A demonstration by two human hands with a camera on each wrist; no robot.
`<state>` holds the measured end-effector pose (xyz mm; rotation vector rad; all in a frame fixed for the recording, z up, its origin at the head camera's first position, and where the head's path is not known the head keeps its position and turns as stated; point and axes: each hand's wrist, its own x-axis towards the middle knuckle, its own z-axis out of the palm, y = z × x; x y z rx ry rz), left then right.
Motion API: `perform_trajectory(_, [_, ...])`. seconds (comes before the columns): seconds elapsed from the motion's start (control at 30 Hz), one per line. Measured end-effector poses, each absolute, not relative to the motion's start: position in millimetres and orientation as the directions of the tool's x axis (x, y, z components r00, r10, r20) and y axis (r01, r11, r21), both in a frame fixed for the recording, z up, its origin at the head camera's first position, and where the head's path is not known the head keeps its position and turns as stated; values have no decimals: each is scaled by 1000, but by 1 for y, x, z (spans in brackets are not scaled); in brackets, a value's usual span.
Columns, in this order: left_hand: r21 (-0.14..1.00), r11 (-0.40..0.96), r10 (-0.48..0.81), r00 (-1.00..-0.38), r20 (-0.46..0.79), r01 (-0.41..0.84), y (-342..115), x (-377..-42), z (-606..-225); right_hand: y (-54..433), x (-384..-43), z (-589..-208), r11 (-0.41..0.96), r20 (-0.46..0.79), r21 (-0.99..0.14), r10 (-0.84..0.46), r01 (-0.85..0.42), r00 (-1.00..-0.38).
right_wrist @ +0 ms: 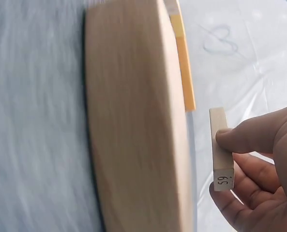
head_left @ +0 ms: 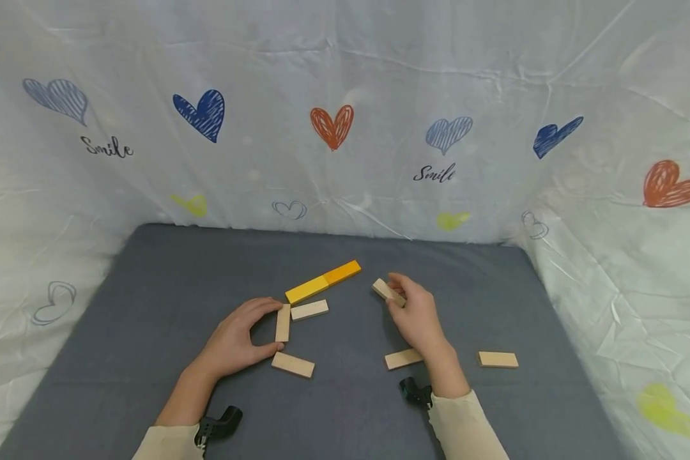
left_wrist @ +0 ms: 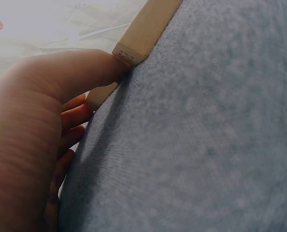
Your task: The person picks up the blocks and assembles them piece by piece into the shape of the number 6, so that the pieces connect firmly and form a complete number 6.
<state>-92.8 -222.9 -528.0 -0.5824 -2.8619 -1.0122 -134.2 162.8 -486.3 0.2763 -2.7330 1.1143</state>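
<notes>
My left hand [head_left: 238, 338] holds a plain wooden block [head_left: 282, 322] lengthwise on the cloth, thumb at its near end and fingertips at its far end. In the left wrist view, this block [left_wrist: 100, 95] is mostly hidden behind the thumb. Just beyond the thumb lies another plain block [head_left: 292, 365]. Over the cloth to the right, my right hand [head_left: 418, 316] pinches a wooden block [head_left: 384, 291] between thumb and fingers; the right wrist view shows a printed number on the end of this block [right_wrist: 221, 150].
A yellow block [head_left: 307, 290] and an orange block [head_left: 342, 273] lie end to end in a slanted row. Below them is a plain block [head_left: 309, 310]. Other plain blocks lie under the right wrist [head_left: 402, 359] and farther right [head_left: 498, 360]. Grey cloth [head_left: 345, 409] covers the table.
</notes>
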Motion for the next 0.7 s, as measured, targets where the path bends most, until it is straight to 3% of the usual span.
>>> perform_trajectory(0.7, [606, 705, 331, -927, 176, 367, -223, -92, -530, 113, -116, -489, 655, 170, -703, -223, -277, -960])
